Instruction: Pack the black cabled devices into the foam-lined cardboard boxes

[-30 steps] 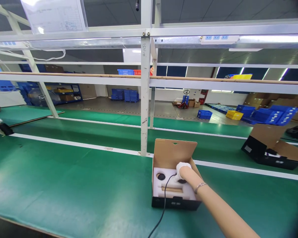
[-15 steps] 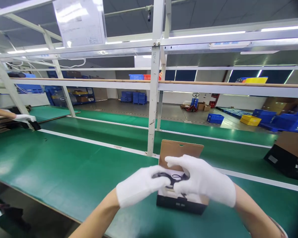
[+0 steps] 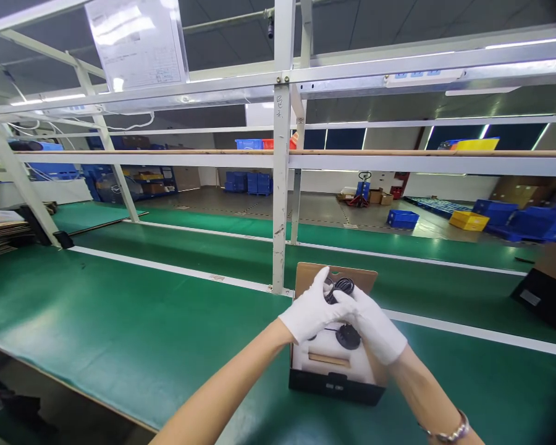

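A black carton [image 3: 324, 384] with a brown inner lid stands open on the green bench. White foam [image 3: 361, 366] fills it, and a round black part [image 3: 348, 337] sits in the foam. Above the back of the carton, my left hand [image 3: 312, 310], in a white glove, is closed on a coiled black cable [image 3: 341, 288]. My right hand [image 3: 373, 324], gloved too, holds the same coil from the right, its thumb side against the left hand. The gloves hide part of the coil and of the foam behind it.
A white metal post [image 3: 280, 185] rises just behind the carton, with a shelf rail [image 3: 189, 159] running across. Another dark carton [image 3: 544, 296] stands at the right. Flat cardboard [image 3: 4, 232] is stacked at the far left of the green bench [image 3: 143, 321].
Both hands have moved up toward the carton's lid, and the coiled cable now shows between them. The foam and round part are uncovered. At the far left, another person's gloved hand has left the view.
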Demonstrator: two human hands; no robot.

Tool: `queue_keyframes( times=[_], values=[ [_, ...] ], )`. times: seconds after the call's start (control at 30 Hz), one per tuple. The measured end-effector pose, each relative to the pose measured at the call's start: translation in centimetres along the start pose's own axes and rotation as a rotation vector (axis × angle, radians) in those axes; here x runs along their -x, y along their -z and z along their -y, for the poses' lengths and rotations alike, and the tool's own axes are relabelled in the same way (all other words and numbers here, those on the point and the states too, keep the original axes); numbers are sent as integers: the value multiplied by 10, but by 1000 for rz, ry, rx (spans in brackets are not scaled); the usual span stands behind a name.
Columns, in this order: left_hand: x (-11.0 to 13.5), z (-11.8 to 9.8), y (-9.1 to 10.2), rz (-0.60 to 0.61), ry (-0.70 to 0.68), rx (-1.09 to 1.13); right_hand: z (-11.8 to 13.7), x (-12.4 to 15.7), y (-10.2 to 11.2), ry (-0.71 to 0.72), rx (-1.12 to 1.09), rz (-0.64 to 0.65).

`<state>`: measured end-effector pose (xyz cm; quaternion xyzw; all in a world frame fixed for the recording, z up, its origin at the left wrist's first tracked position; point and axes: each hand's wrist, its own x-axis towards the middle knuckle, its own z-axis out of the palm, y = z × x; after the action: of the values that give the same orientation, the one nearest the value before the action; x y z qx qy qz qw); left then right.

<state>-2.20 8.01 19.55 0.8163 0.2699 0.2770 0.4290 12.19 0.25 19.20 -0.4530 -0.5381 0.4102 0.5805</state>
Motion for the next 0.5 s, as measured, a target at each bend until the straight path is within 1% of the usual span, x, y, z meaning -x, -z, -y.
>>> queue_keyframes(
  times=[0.03,0.07,0.13,0.2,0.23,0.3,0.33,0.37,0.4,0.43,0.47,0.5],
  values=[
    [-3,2,3,120,62,40,0,2,-1,5,6,16],
    [-6,3,6,231,93,61,-1,4,-2,-8,21,35],
    [-15,4,14,404,63,72,-2,6,0,-36,54,83],
    [-25,4,20,526,23,71,-9,3,5,-41,138,96],
    [-30,3,21,585,16,61,-13,1,9,-46,234,49],
    [-40,3,23,685,14,21,-21,-5,16,-18,492,-160],
    [-45,4,23,718,18,-13,-23,-7,20,29,629,-271],
    [-49,4,24,741,24,-54,-24,-9,23,94,759,-338],
    [-54,5,24,761,29,-101,-24,-10,25,161,871,-328],
    [-58,6,24,781,32,-153,-23,-10,27,209,964,-258],
    [-61,7,24,800,36,-210,-22,-10,28,216,1052,-158],
    [-65,9,23,818,38,-273,-21,-9,27,175,1140,-62]
  ],
)
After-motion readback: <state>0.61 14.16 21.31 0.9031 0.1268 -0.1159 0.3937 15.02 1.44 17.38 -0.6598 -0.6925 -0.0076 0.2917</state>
